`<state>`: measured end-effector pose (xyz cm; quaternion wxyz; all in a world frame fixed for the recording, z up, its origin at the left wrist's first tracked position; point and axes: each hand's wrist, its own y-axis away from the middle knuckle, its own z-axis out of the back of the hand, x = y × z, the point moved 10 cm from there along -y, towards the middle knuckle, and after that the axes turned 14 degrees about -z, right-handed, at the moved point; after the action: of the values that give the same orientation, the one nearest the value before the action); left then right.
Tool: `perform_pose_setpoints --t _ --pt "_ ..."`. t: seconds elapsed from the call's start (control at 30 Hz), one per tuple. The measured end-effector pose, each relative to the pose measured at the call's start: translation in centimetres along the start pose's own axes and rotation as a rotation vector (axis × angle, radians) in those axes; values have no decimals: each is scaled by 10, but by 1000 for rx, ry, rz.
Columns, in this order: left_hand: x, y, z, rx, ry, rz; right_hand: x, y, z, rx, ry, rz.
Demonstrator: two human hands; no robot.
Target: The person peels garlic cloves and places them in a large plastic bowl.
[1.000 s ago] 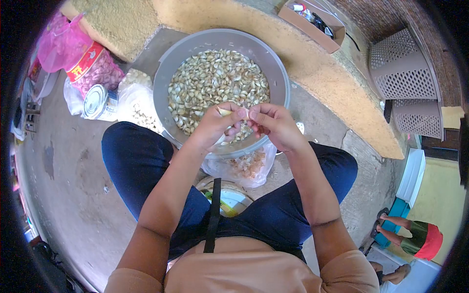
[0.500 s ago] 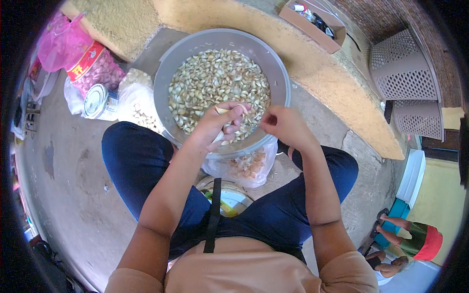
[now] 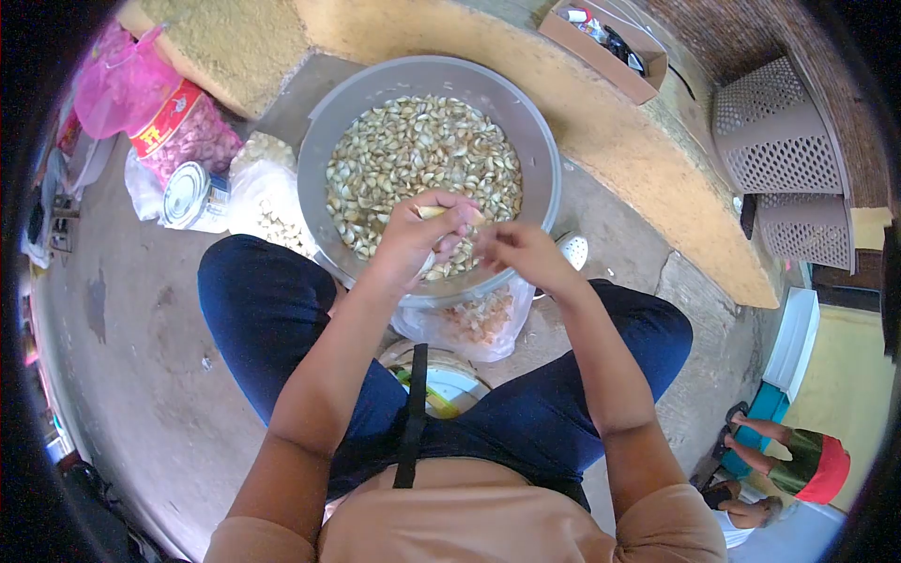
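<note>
My left hand point(image 3: 422, 236) is closed around garlic cloves above the basin's near side; a pale clove point(image 3: 434, 213) shows between thumb and forefinger. Close beside it, my right hand point(image 3: 526, 253) has its fingers curled in a pinch, their tips blurred near the held clove. What the right fingertips grip, if anything, I cannot make out. Beneath both hands, a large grey basin point(image 3: 554, 178) contains many unpeeled garlic cloves point(image 3: 422, 150) in what looks like water.
A plastic bag of papery skins point(image 3: 483, 319) lies against the basin's near side. On the left are a bag of peeled cloves point(image 3: 277, 225), a tin can point(image 3: 188, 194) and a pink mesh sack point(image 3: 192, 141). A low wall point(image 3: 638, 159) curves behind. Another person point(image 3: 751, 511) is at lower right.
My right hand has moved left and slightly down, close to my left hand, uncovering a white perforated object beside the basin. My left hand stays nearly in place.
</note>
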<state>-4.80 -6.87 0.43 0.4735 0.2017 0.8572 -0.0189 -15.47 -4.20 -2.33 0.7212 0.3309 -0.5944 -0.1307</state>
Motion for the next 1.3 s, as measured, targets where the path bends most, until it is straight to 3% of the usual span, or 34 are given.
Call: perform_pose_setpoints --t 0.1,0.23,0.33,0.43,0.53,0.7,0.8,0.9,1.3 --pt "-4 -2 3 -42 -119 -53 46 25 -6 63 -456 162" --pt "-6 -4 5 -45 -339 -127 50 29 3 -126 -296 237" --pt "-7 -2 1 2 -309 -61 46 27 10 -207 -248 213" --pt "-26 -3 2 16 -570 -213 46 29 17 -280 -138 223" --pt "-55 3 -18 114 -938 -606 54 36 18 -375 44 264" --pt "-59 7 -27 128 -1110 -617 80 56 6 -567 431 475" --pt "-58 6 -28 143 -1158 -602 82 57 -1 -569 514 526" --pt "-56 5 -25 149 -1178 -603 85 60 -6 -561 536 579" --pt "-48 1 -16 160 -1141 -541 77 51 -3 -510 398 476"
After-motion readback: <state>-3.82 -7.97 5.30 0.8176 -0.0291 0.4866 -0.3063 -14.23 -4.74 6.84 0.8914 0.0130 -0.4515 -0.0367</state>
